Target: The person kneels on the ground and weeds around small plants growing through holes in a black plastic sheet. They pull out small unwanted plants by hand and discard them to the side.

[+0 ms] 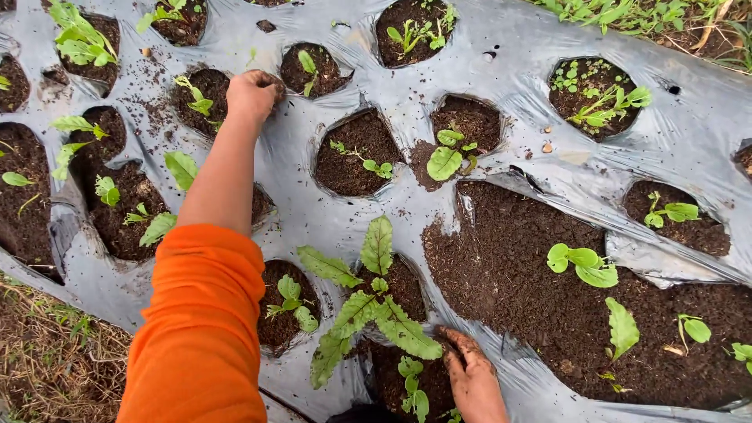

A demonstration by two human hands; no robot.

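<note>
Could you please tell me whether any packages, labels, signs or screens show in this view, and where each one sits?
None in view: no package, label, sign or screen.
Only a grey plastic mulch sheet with soil-filled holes and green seedlings shows.
The left hand rests at a hole's edge; the right hand presses on soil.

Daylit garden bed: dry grass [55, 352] at one edge, green weeds [642, 16] beyond.
</note>
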